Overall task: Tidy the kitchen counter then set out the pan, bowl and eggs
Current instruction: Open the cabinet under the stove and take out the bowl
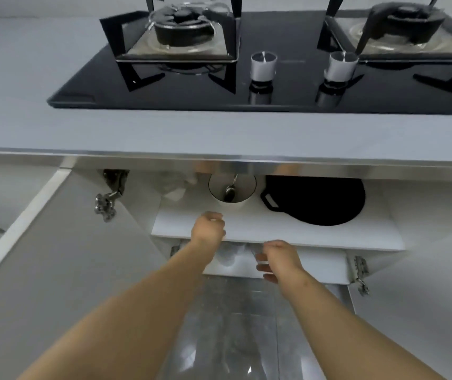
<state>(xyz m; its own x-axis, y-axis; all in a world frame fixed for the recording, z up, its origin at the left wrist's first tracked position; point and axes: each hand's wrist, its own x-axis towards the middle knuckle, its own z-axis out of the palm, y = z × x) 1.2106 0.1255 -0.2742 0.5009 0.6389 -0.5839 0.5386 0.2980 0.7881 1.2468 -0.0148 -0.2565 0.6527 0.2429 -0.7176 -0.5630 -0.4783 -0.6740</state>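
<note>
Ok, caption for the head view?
Left hand and right hand reach into the under-hob cabinet toward a white bowl with a spoon and a black pan.

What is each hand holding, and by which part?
Unclear: left hand curls at the shelf edge; right hand reaches something clear and blurred below it.

arms: two bare forearms (pixel 142 305) | left hand (pixel 210 226): bare | right hand (pixel 281 260): bare

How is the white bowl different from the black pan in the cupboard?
The bowl is pale and small; the pan is black and much wider. The bowl is deep with a spoon in it; the pan looks shallow, with nothing visible inside. The bowl stands left of the pan. Both sit on the same shelf.
</note>
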